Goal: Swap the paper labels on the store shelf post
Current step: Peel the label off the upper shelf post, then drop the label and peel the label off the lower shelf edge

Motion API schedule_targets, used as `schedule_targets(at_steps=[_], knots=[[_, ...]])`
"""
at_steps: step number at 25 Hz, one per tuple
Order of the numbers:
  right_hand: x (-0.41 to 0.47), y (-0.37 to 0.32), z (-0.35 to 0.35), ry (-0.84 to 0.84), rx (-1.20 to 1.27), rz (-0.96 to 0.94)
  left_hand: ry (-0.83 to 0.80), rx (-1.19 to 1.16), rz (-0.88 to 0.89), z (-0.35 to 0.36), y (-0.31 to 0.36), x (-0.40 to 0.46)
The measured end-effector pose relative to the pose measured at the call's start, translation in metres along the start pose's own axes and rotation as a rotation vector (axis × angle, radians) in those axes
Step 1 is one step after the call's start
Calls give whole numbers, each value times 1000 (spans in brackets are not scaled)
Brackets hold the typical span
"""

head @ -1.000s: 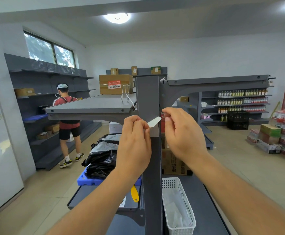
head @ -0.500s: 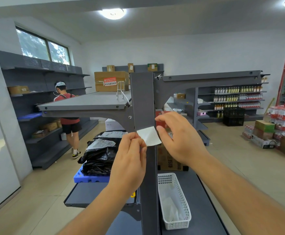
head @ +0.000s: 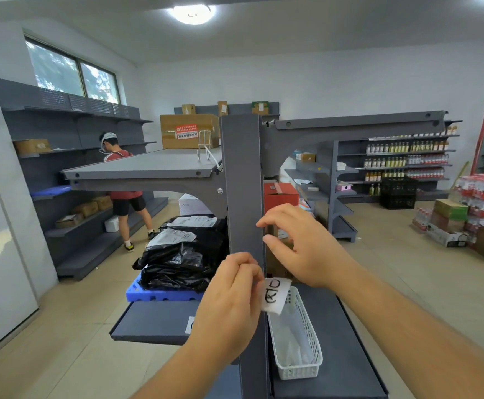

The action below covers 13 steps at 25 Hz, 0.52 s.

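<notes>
A grey upright shelf post (head: 244, 180) stands straight ahead of me. My left hand (head: 233, 298) is in front of its lower part, fingers pinched on a white paper label (head: 273, 295) with black handwriting, held just right of the post. My right hand (head: 298, 246) hovers at the post's right edge, a little above the label, fingers apart and holding nothing. The stretch of post between my hands is bare grey metal. Another white label (head: 190, 323) peeks out on the lower left shelf, partly hidden by my left hand.
A white plastic basket (head: 307, 367) with paper in it sits on the lower right shelf (head: 347, 355). Black bags (head: 183, 254) lie on a blue tray (head: 154, 295) at left. A person in red (head: 122, 194) stands by the left wall shelving. Drink crates (head: 479, 203) are stacked at right.
My left hand has pulled the label off the post and carried it downward. My right hand let go of it and stays near the post's edge.
</notes>
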State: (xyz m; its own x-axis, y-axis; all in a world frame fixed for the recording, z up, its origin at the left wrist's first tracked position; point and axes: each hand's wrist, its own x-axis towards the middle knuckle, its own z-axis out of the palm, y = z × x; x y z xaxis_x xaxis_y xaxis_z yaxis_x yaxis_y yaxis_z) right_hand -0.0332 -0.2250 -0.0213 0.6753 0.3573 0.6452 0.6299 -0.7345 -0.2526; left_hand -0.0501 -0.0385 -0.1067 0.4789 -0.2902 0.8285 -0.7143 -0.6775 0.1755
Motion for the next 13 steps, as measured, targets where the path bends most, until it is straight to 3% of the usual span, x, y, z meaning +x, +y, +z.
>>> schedule_targets(at_steps=[4,7,10,13], knots=[[-9,4,-2,-307,301,263,40,-112,-44,-2,7,4],[-22,5,2,-473,695,514,67,-120,-6,-3,9,6],[-36,15,3,-437,956,563,44,-85,53,4,12,3],[-41,31,0,-346,936,551,23,-25,74,15,17,2]])
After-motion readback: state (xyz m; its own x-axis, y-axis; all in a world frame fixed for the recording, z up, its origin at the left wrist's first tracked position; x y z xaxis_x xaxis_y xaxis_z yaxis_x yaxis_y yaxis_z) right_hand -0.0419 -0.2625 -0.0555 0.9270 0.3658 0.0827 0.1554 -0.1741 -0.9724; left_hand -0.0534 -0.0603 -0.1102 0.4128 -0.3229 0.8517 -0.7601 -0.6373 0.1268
